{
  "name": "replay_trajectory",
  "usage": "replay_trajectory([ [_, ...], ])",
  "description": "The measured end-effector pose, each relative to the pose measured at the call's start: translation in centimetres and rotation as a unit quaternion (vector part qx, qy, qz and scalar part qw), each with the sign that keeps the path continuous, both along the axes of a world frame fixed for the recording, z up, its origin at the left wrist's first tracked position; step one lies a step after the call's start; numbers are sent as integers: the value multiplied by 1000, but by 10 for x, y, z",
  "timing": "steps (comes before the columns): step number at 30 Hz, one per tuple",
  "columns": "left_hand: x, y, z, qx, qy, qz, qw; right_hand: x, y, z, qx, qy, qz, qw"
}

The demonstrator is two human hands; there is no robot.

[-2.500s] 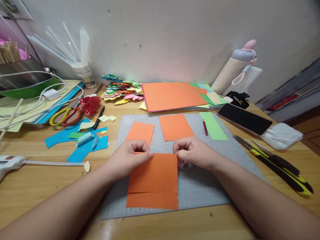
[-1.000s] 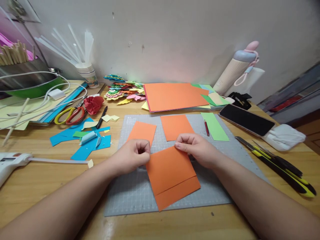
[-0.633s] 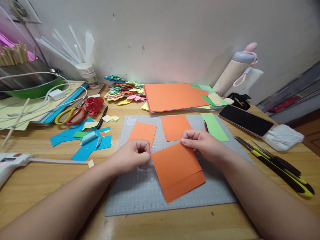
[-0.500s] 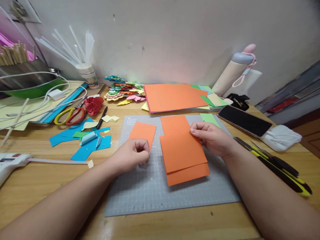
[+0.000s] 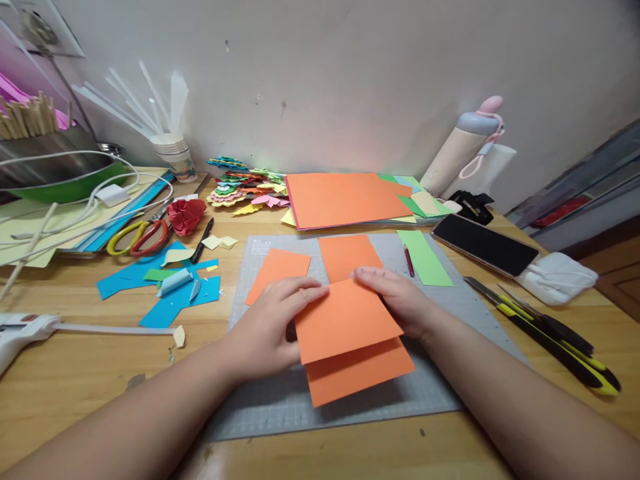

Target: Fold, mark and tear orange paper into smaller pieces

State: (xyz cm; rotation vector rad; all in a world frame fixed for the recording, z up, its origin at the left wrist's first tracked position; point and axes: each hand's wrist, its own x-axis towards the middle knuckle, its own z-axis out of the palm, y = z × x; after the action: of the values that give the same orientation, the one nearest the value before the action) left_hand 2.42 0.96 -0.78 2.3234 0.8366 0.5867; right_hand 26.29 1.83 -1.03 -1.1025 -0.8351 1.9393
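Between my hands, orange paper (image 5: pixel 345 320) hangs tilted just above the grey cutting mat (image 5: pixel 260 413), its upper layer standing apart from a longer lower one. Whether it is one folded sheet or two I cannot tell. My right hand (image 5: pixel 395 297) pinches its top right edge, thumb on top. On the left edge, my left hand (image 5: pixel 275 323) has its fingers at the upper corner and its thumb lower down, closed round the side. Two more orange pieces lie on the mat: one (image 5: pixel 280 270) beyond my left hand, another (image 5: pixel 345 257) behind the held paper.
A green strip (image 5: pixel 427 260) and a dark red pencil stub (image 5: pixel 409 260) lie on the mat's right. Beyond are a phone (image 5: pixel 485 243) and a utility knife (image 5: pixel 545 340). Blue scraps (image 5: pixel 165 307), scissors (image 5: pixel 140 237) and a glue gun (image 5: pixel 25 333) occupy the left.
The orange paper has moved down and left, and its layers have spread apart. My left hand has come over from the mat onto its left edge. The pencil stub has come into view.
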Motion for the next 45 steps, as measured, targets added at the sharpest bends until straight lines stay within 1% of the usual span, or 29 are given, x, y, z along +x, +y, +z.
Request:
replay_trajectory([
  [2,1,2,0,-21,-38,50,998,-1,-2,2,-4,44,13,999],
  [4,2,2,-1,-66,-70,148,984,-2,-5,5,3,61,40,997],
  [6,3,1,-2,-127,-107,258,952,-2,-6,7,19,35,75,996],
  [7,3,1,-2,-164,-136,293,932,-1,-6,8,22,15,91,995],
  [9,3,2,-1,-238,-205,319,894,3,-4,10,18,-12,121,992],
  [10,2,4,0,-259,-234,326,879,5,-2,10,14,-17,138,990],
  [11,1,6,1,-256,-250,339,870,9,-1,11,10,-23,155,988],
  [12,0,7,2,-220,-248,358,873,12,1,12,7,-30,177,984],
  [13,-1,9,3,-151,-222,379,886,15,2,13,6,-36,203,978],
  [14,-2,9,4,-60,-173,388,903,17,3,15,3,-41,234,971],
  [15,-3,8,4,36,-107,376,920,20,3,17,1,-43,263,964],
  [16,-2,5,5,118,-35,338,933,21,4,18,-1,-42,289,956],
  [17,-1,2,5,176,31,277,944,23,4,19,-3,-42,311,949],
  [18,1,-3,5,206,85,206,953,24,4,20,-5,-44,329,943],
  [20,7,-13,5,204,152,72,964,29,6,20,-6,-61,345,937],
  [21,11,-17,4,187,175,26,966,32,7,19,0,-77,347,935],
  [22,14,-20,3,168,196,0,966,36,8,18,9,-99,344,934],
  [23,17,-23,1,151,214,-11,965,41,9,17,22,-126,335,933],
  [25,20,-25,-2,135,237,-6,962,49,7,15,55,-193,299,933],
  [27,22,-25,-5,142,243,6,960,55,-2,12,77,-261,243,931],
  [30,24,-25,-10,159,243,22,957,58,-25,6,65,-339,140,928],
  [33,25,-25,-14,159,242,29,957,56,-51,-3,57,-382,42,922],
  [37,27,-24,-15,154,238,35,958,50,-73,-12,109,-394,-47,912],
  [40,28,-24,-15,158,246,44,955,45,-79,-14,142,-433,-73,887],
  [43,29,-24,-14,160,254,50,953,43,-83,-15,166,-491,-60,853],
  [45,29,-24,-14,160,256,53,952,43,-85,-16,176,-506,-52,843],
])
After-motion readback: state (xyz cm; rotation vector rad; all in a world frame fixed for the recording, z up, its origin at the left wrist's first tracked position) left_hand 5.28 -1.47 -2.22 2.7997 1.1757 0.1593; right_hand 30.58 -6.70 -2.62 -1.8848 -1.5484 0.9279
